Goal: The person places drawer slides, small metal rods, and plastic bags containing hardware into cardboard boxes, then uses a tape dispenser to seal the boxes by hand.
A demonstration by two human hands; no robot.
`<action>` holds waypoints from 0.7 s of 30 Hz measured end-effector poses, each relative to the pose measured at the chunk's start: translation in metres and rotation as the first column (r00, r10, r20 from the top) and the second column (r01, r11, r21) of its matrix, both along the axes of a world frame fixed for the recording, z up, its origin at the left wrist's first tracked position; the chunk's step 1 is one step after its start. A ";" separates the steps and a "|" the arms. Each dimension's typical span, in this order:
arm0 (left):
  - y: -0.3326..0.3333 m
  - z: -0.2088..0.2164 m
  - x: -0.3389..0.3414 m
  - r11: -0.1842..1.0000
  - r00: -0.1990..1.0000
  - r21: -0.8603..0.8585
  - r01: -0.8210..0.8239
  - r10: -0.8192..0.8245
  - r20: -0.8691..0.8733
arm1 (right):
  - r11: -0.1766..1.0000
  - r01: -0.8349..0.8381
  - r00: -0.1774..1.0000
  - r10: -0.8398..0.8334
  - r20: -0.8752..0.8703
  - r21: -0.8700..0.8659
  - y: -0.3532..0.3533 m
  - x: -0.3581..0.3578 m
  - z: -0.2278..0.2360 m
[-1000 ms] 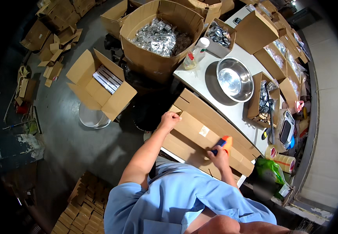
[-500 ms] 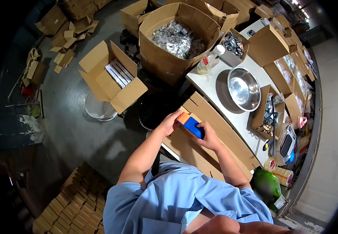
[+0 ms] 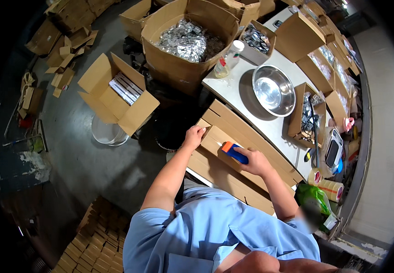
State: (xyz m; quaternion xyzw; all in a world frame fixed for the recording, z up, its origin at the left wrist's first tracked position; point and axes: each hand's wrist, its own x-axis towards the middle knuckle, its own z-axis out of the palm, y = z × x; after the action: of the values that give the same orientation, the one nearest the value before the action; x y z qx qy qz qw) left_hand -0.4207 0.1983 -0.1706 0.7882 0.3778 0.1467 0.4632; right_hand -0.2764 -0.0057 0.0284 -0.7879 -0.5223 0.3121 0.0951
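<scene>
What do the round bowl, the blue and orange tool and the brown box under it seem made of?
The bowl looks like polished metal, perhaps stainless steel, from its bright, mirror-like glints. The tool is probably hard plastic, judging by its solid blue and orange colouring; its finish is unclear. The box looks like matt cardboard, with brown panels, creases and cut slits.

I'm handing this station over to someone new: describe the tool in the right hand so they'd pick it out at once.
Find the white table, then the long cardboard along the side nearest the person. Over the cardboard, the right hand holds the tool. Blue with an orange end, it stands out from the brown cardboard.
</scene>
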 end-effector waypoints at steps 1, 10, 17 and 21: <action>-0.001 0.005 0.004 1.000 1.000 0.001 0.022 -0.022 -0.001 | 0.997 -0.018 0.998 0.023 0.059 -0.078 0.007 -0.002 0.003; -0.052 0.049 0.022 0.996 0.986 0.083 -0.018 0.032 -0.164 | 0.931 -0.054 0.984 0.110 0.138 -0.361 0.031 0.006 0.017; -0.054 0.039 0.018 0.989 0.991 0.149 -0.009 0.029 -0.132 | 0.924 0.041 0.998 -0.024 0.050 -0.380 -0.123 0.042 0.026; -0.073 0.040 0.026 0.825 0.917 0.494 0.274 -0.069 -0.393 | 0.857 0.193 0.981 -0.155 0.118 -0.478 -0.227 0.063 0.033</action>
State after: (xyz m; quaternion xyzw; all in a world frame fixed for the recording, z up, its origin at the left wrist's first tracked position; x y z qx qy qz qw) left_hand -0.3951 0.1255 -0.1310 0.9306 0.3253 0.0580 0.1576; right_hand -0.2135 -0.2329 0.0614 -0.8415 -0.3565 0.3937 -0.0985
